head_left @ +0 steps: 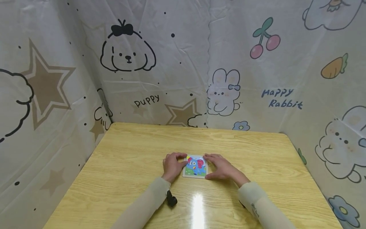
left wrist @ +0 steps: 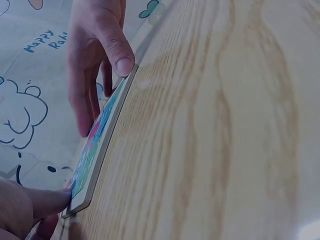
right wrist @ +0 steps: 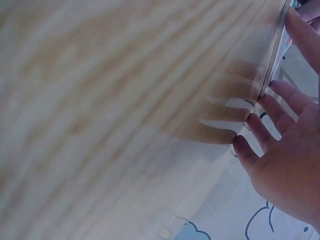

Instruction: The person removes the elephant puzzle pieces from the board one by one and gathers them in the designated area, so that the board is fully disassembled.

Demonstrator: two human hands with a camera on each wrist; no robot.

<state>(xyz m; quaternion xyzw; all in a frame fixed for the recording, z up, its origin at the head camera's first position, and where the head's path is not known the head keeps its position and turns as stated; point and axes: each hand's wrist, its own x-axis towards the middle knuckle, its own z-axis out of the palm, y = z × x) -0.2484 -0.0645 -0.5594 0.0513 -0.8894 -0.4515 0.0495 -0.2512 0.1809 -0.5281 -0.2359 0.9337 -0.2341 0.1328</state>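
A small square picture puzzle (head_left: 196, 168) lies on the wooden table, showing a blue elephant with pink ears on green ground inside a pale frame. My left hand (head_left: 172, 166) holds its left side, the thumb over the picture's edge and the index finger at the upper left corner. Across from it, my right hand (head_left: 224, 168) spans the right side, thumb at the near corner and index finger at the far one. In the right wrist view the other right fingertips (right wrist: 241, 140) rest on the tabletop. The left wrist view shows the puzzle's frame (left wrist: 112, 125) edge-on.
The wooden table (head_left: 137, 143) has patterned cloth (head_left: 183, 57) hanging behind it and along both sides. A black device (head_left: 171, 199) sits at the left sleeve cuff. Light glares off the near tabletop.
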